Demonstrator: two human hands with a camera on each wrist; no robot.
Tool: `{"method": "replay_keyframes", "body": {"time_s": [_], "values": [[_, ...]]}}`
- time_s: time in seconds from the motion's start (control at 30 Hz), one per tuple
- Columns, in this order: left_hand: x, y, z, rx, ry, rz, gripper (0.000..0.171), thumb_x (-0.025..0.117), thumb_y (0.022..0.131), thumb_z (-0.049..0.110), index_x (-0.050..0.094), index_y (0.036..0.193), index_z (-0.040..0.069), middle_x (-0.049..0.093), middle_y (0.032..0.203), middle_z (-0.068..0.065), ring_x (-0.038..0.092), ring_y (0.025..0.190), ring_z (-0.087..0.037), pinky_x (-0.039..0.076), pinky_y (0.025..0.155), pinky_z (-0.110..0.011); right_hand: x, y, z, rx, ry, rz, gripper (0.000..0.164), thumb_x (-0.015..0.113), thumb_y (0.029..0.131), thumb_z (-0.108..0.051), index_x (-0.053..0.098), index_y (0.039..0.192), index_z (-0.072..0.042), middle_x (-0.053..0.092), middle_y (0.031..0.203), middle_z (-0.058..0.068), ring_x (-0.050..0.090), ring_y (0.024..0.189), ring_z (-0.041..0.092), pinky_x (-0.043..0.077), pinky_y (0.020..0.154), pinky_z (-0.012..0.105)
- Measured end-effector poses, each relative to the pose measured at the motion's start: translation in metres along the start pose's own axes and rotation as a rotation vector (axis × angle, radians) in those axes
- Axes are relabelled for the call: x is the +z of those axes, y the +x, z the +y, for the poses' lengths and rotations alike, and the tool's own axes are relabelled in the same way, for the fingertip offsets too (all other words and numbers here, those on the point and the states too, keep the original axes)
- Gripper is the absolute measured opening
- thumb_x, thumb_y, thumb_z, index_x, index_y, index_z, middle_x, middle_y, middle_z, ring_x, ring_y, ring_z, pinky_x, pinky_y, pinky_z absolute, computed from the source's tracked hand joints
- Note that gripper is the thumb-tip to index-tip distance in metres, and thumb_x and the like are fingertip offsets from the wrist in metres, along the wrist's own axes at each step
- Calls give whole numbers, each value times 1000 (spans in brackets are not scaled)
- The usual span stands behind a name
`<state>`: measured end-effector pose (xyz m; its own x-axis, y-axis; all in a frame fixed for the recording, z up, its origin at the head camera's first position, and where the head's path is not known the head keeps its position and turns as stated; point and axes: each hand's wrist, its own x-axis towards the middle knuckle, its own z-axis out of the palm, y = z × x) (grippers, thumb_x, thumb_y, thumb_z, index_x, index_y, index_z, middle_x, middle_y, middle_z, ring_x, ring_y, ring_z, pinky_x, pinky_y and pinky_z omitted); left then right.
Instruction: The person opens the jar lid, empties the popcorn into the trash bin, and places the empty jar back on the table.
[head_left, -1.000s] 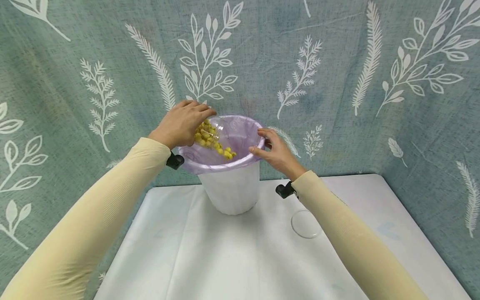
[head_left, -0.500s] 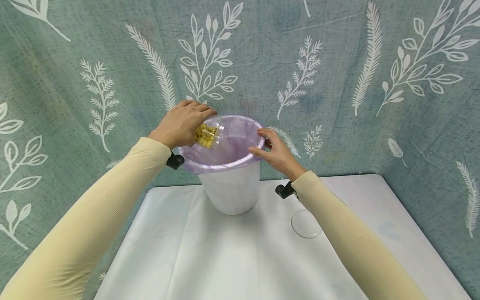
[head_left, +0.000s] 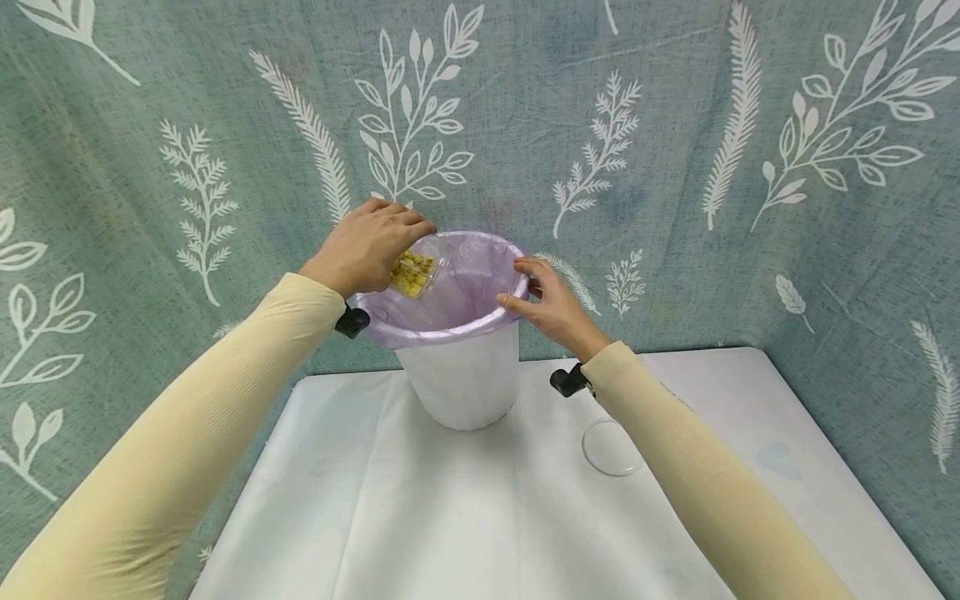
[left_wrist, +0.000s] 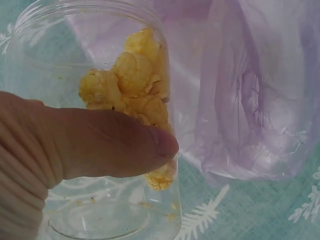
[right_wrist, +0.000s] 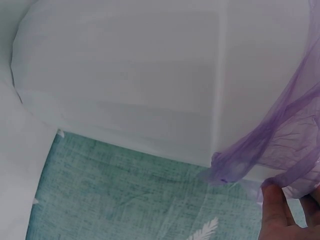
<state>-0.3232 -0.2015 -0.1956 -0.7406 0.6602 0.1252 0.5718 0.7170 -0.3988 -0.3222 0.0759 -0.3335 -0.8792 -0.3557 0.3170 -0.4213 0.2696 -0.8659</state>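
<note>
My left hand (head_left: 371, 247) grips a clear plastic jar (left_wrist: 120, 205), tilted with its mouth over a white trash bin (head_left: 461, 379). Yellow popcorn (head_left: 412, 273) lies along the jar's lower side; the left wrist view shows the pieces (left_wrist: 135, 70) behind my thumb. A thin purple bag (head_left: 480, 275) lines the bin and folds over its rim. On the rim's right side my right hand (head_left: 551, 304) holds the edge, thumb and fingers on either side. In the right wrist view its fingertips (right_wrist: 272, 200) pinch the purple liner (right_wrist: 295, 150).
A round clear lid (head_left: 611, 448) lies on the white table (head_left: 442, 517), partly behind my right sleeve (head_left: 697, 475). Directly behind the bin rises a green leaf-patterned cloth (head_left: 510, 125), which also runs along both sides.
One second ago popcorn was tumbling from the jar's mouth into the bin; now none is falling and less shows in the jar. Both hands have hardly moved.
</note>
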Motion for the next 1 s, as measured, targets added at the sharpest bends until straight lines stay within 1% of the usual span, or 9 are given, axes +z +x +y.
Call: {"method": "replay_keyframes", "body": {"time_s": [0.23,0.4,0.63,0.8,0.83,1.0], "values": [[1,2,1,22,33,13,73,68,72,-12,52,140,7,56,138,-13,42,135,-37,22,118,-51,1,0,1,-6,-7,10,74,70,92,-39,38,151,-6,33,156,3,38,139,27,34,114,40],[1,2,2,31,56,23,73,70,72,-12,52,140,8,56,138,-14,42,135,-36,22,118,-51,1,1,2,-26,-6,16,72,69,93,-36,38,149,-3,33,155,4,39,139,27,34,114,38],[0,3,3,25,78,-8,74,72,73,-11,52,141,9,55,140,-14,42,135,-37,21,118,-52,1,1,3,-26,1,15,73,69,93,-37,38,150,-3,33,155,4,39,139,27,34,114,38],[-1,3,3,42,103,3,72,71,73,-12,52,140,8,56,138,-14,44,134,-37,23,118,-52,0,1,3,-18,25,1,74,69,93,-38,36,151,-5,31,157,4,37,141,28,32,115,40],[-2,3,3,46,108,8,72,71,73,-12,53,140,8,56,138,-14,44,133,-37,23,117,-52,0,-1,-2,-14,32,-4,73,68,94,-36,36,151,-4,30,157,7,36,141,30,32,115,42],[-3,4,4,58,130,16,71,71,73,-12,54,139,8,56,138,-14,45,133,-37,22,118,-51,-1,-2,-3,-9,52,-17,74,68,94,-35,34,152,-5,28,159,8,33,142,32,30,116,45]]}}
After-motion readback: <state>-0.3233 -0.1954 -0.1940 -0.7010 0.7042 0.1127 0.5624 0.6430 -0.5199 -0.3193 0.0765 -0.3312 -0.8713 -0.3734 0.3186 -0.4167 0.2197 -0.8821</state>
